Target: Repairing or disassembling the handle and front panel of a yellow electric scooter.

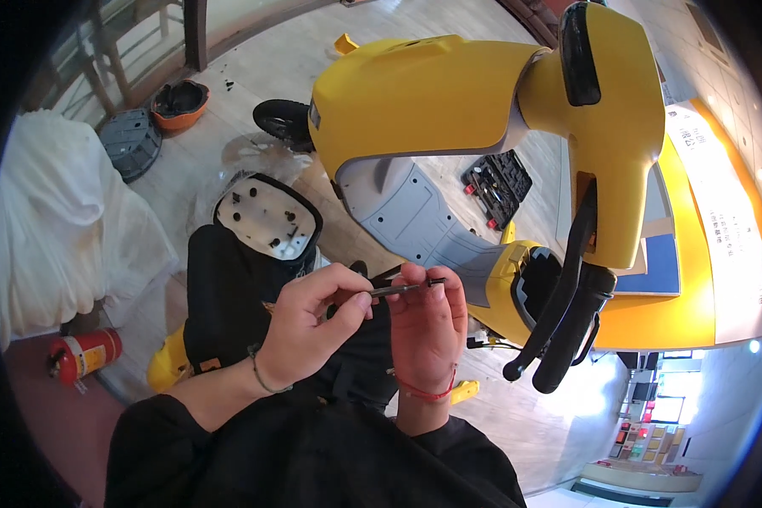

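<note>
Fingers of both hands meet on one slim dark metal rod point(405, 289), held level in front of the chest. On the left hand point(306, 326) the thumb and forefinger pinch the rod's near end, the other fingers curled under; a thin cord circles that wrist. On the right hand point(427, 326) the fingertips press together around the rod's far end, and a red string band point(427, 393) sits on that wrist. Both sleeves are black.

One yellow scooter point(449, 110) fills the view ahead, with a grey inner panel point(415, 212) below its front shield and one black handlebar grip point(567, 339) hanging toward the right. One upturned seat point(267, 216), white underneath with a black edge, lies just left of the hands. One open black tool case point(497, 186) rests on the floor beyond the scooter. At the left stand one red fire extinguisher point(85, 354) with a yellow label, one white cloth-covered heap point(59, 212), one grey base point(131, 142) and one orange helmet point(180, 103). One white rectangular sign point(720, 229) sits on an orange board at the right.
</note>
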Available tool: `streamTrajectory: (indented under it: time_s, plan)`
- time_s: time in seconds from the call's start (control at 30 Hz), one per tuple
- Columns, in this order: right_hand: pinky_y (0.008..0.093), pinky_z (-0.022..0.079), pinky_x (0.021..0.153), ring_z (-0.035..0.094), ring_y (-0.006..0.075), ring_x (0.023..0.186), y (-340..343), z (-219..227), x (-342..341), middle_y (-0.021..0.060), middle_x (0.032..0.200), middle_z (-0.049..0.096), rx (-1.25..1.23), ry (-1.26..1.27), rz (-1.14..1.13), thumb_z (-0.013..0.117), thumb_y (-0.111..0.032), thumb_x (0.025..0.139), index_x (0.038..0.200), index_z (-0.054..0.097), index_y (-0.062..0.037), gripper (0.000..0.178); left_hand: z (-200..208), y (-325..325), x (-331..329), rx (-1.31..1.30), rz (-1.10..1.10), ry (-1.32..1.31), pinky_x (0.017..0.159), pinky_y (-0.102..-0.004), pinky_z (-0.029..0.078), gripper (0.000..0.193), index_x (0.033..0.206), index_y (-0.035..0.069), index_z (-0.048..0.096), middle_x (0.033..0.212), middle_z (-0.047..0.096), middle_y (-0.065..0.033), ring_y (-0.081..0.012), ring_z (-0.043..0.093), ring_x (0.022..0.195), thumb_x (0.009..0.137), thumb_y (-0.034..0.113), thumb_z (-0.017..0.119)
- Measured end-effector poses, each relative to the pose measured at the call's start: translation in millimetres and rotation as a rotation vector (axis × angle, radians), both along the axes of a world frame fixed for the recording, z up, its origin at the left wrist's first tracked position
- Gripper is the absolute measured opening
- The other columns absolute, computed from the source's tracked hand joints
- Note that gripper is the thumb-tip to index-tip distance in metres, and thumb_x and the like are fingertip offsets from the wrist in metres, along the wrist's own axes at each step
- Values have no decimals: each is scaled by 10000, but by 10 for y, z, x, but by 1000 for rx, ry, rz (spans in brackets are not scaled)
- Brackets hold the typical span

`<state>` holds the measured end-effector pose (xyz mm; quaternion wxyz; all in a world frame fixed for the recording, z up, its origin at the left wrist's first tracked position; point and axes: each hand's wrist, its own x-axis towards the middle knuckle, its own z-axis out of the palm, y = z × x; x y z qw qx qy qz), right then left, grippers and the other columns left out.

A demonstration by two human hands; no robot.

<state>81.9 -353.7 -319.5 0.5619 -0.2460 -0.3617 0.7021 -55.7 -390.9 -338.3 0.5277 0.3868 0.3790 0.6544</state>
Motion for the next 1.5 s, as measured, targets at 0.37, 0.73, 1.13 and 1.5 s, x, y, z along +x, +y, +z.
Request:
streamTrajectory:
  time_s: [0.37,0.73,1.13,1.5]
  plan:
    - [370,467,851,567,274,1027,-66,-19,21,176,1119,586,-95,191,106,474,-162,935,1092,529,-36,209,164,-4,-64,201,138,393,535,-230,434,89,831,4,584,696,525,-59,-123,543,578,754,-21,621]
    - [330,475,796,578,233,961,-42,10,12,152,1051,601,-49,86,41,477,-154,935,1083,527,-35,196,187,42,-82,276,192,515,519,-257,432,113,826,17,569,702,525,-66,-151,536,567,745,-21,638]
    - [328,471,771,551,240,953,-29,-83,21,148,1059,528,41,79,4,467,-137,938,1075,525,-15,192,139,31,-57,-118,-214,-81,573,-199,424,121,861,-14,583,735,577,-27,-50,535,637,876,104,564]
    - [361,450,852,530,248,965,57,17,37,134,1023,519,192,-91,-73,481,-117,913,1022,542,26,190,184,135,-27,62,-114,353,613,-293,443,123,931,12,582,764,596,-105,-224,577,678,849,103,598]
